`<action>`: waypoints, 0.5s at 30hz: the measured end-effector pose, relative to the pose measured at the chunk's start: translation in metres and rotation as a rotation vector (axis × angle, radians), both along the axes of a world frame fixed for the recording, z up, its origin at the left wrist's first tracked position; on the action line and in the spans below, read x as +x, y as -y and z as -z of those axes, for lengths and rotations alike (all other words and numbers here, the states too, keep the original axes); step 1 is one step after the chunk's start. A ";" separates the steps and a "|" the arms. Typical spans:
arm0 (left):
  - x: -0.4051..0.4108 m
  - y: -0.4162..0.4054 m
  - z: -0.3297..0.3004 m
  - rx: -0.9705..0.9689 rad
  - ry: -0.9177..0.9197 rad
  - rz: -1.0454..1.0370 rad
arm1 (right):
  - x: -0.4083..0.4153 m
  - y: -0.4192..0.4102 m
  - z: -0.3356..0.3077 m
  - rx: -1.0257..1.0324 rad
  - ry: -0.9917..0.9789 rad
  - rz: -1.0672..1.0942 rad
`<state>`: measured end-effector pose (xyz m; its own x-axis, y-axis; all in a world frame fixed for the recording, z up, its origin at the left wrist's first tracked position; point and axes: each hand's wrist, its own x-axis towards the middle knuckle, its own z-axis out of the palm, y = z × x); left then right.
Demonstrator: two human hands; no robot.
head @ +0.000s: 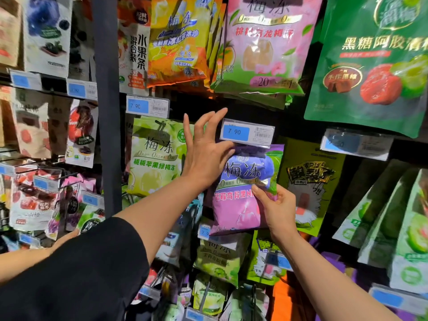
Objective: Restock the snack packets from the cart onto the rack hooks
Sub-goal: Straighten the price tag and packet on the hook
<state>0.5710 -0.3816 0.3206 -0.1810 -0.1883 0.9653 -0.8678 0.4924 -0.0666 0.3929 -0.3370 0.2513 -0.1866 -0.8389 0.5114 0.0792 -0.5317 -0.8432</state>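
On the rack: we see the purple packet point(243, 188) hanging just under the 7.90 price tag point(247, 133), between the green packet point(155, 156) and the yellow-green packet point(308, 181).
Right hand point(276, 207): its fingers pinch the purple packet's right edge at mid-height, thumb on the front; we judge this steadies the bag so its top stays lined up with the hook.
Left hand point(203, 149): its fingers are spread and nearly straight, the palm side pressed to the packet's upper left corner beside the tag; it grips nothing. We judge it is pushing the header back along the hook, or holding the tag clear.
Hook: hidden behind the tag and the hands, so we cannot tell whether the packet's hole is fully threaded.
Rack contents: rows of hanging snack bags, a pink packet point(264, 42) and a large green bag point(372, 61) above, more green packets below, each row with a blue price label.
Cart: not in view.
Other person: a second forearm point(34, 253) reaches in at lower left toward the neighbouring bay.
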 end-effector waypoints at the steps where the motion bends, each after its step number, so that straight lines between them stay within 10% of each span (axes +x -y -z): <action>1: 0.001 -0.001 -0.002 0.007 -0.007 0.023 | 0.001 -0.002 0.000 -0.007 0.013 -0.004; 15: -0.022 -0.001 0.002 -0.058 -0.178 -0.050 | 0.005 -0.006 -0.005 -0.004 0.008 0.047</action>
